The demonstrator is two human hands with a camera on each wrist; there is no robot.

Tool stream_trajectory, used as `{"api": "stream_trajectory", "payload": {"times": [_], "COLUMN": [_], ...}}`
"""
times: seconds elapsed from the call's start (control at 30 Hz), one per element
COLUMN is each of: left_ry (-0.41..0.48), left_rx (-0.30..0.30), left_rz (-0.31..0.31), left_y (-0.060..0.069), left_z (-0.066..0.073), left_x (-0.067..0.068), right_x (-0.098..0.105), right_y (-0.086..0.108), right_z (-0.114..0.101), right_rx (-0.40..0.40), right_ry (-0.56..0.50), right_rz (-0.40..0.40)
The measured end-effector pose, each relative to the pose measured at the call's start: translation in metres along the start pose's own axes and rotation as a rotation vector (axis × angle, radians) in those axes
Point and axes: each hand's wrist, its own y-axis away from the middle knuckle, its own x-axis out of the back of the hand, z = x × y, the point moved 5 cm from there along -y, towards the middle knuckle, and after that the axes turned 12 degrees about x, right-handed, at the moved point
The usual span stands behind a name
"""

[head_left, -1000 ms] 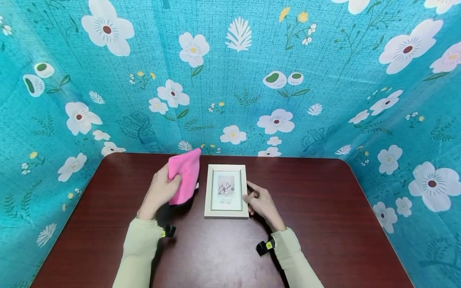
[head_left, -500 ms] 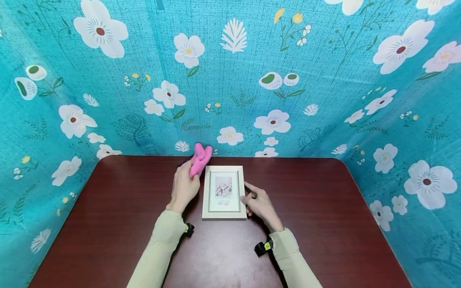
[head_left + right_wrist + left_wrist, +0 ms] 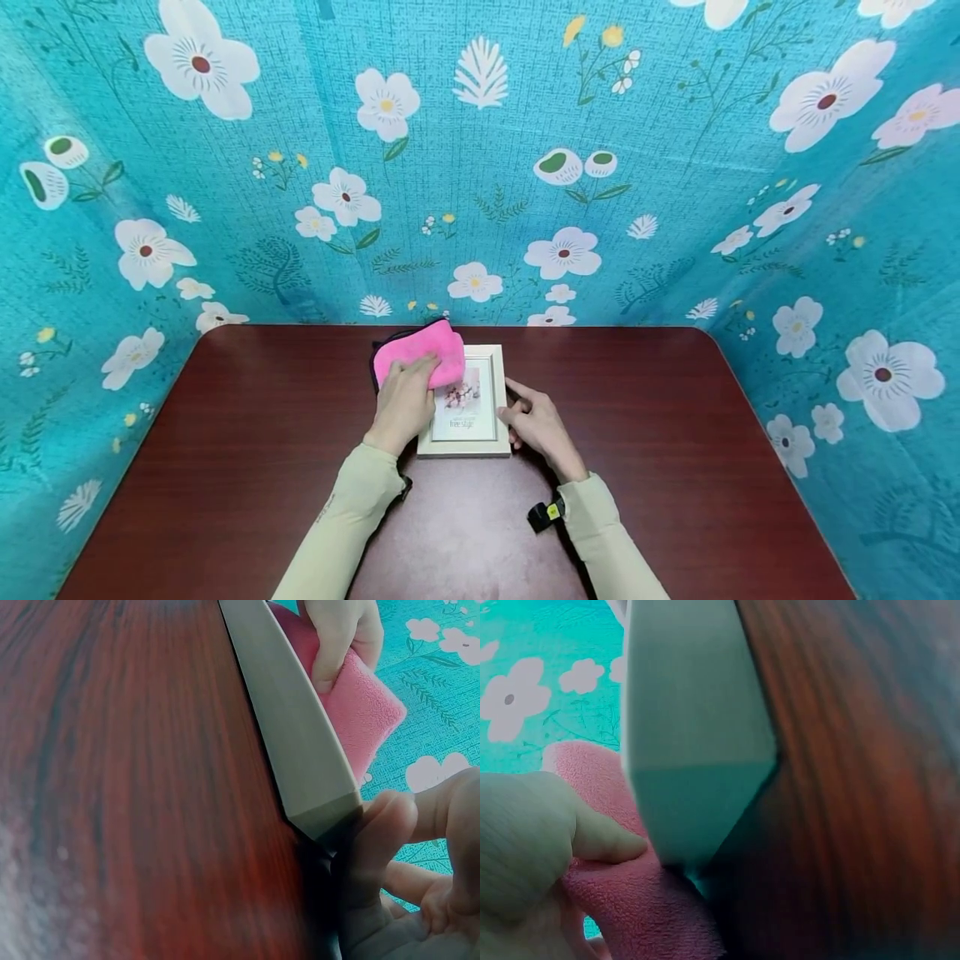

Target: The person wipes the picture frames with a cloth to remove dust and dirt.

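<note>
A cream picture frame (image 3: 465,448) with a flower print lies flat on the table, face up. My left hand (image 3: 405,404) holds a pink cloth (image 3: 420,346) over the frame's upper left corner. The cloth hides that corner and part of the print. In the left wrist view the thumb presses into the fluffy cloth (image 3: 592,772) beside the frame's side (image 3: 697,697). My right hand (image 3: 542,423) grips the frame's right edge, thumb at the rim and forefinger along the side. The right wrist view shows this hand (image 3: 420,862) at the frame's near corner (image 3: 322,814).
The dark red wooden table (image 3: 637,433) has rounded far corners. A turquoise flowered curtain (image 3: 450,167) stands behind it and on both sides. Each wrist wears a black strap device (image 3: 542,517). A dark edge (image 3: 373,375) shows beside the cloth.
My left hand has moved right with the pink cloth, from beside the frame onto its upper left part. The cloth, folded up half a second ago, now lies spread. The right hand keeps its grip.
</note>
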Motion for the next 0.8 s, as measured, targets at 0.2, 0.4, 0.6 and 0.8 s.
{"api": "stream_trajectory", "payload": {"times": [0.2,0.4,0.6,0.8], "left_ry": [-0.020,-0.048,-0.037,-0.045], "left_rx": [0.022,0.034,0.031,0.046], "left_rz": [-0.003,-0.025,-0.037,-0.066], "left_y": [0.002,0.006,0.009,0.013], "left_z": [0.001,0.004,0.004,0.004], "left_x": [-0.001,0.002,0.004,0.005], "right_x": [-0.001,0.000,-0.001,-0.002], "right_y": [0.000,0.000,0.000,-0.001], "right_z": [-0.001,-0.002,-0.002,0.000], "right_rx": [0.008,0.006,-0.002,-0.005], "right_ry": [0.018,0.008,0.007,-0.001], "right_rz": [0.007,0.012,0.017,0.022]}}
